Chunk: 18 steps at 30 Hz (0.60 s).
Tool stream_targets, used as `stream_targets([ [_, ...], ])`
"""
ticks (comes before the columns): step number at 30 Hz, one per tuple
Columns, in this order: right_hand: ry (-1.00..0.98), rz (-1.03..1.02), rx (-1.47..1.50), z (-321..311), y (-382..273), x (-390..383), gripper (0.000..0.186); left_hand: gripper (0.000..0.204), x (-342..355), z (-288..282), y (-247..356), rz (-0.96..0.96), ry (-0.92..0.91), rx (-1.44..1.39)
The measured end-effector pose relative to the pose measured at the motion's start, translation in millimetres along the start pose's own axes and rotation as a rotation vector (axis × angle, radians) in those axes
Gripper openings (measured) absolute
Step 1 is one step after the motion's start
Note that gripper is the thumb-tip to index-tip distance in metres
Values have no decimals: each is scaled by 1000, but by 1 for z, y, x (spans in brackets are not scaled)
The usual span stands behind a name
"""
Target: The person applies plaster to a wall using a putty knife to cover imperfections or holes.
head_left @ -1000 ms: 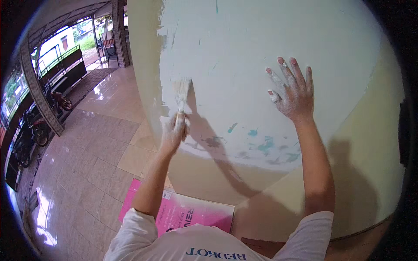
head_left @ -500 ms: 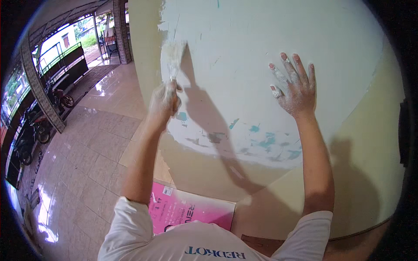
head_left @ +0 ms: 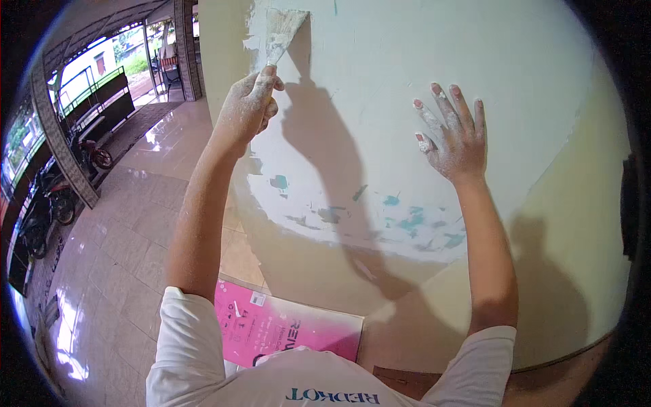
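My left hand [head_left: 247,105], dusted white, grips the handle of a putty knife [head_left: 280,32] and holds its wide blade flat against the wall high up near the left corner. My right hand [head_left: 454,132] rests flat on the wall [head_left: 380,88] with fingers spread, holding nothing. The wall is cream below and covered with white filler above, with small teal paint patches [head_left: 413,220] showing through between and below my hands.
A pink cardboard box [head_left: 285,329] lies on the floor at the wall's foot, in front of my chest. Shiny beige floor tiles [head_left: 122,258] stretch to the left. Parked motorbikes [head_left: 51,203] and a railing stand far left by the open veranda.
My left hand has swept the putty knife upward along the wall, from about waist-of-patch height to near the top of the view. My right hand has stayed pressed on the wall.
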State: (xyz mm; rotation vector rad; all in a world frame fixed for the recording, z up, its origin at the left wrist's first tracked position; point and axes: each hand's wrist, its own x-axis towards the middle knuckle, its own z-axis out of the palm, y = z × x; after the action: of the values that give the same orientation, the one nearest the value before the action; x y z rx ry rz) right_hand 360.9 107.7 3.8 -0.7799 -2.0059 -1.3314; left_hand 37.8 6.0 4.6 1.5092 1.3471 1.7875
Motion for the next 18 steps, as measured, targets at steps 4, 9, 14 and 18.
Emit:
stream_targets([
  [4, -64, 29, -5, 0, 0, -2, 56, 43, -47, 32, -74, -106, 75, 65],
  [9, 8, 8, 39, -4, -5, 6, 56, 43, -163, 73, -215, -320, -112, -150],
  [14, 48, -1, 41, 2, -1, 0, 56, 40, -118, 62, -178, -216, -77, -18],
  [18, 30, 20, 22, 1, -1, -1, 55, 39, -83, 60, -122, -215, -84, -99],
])
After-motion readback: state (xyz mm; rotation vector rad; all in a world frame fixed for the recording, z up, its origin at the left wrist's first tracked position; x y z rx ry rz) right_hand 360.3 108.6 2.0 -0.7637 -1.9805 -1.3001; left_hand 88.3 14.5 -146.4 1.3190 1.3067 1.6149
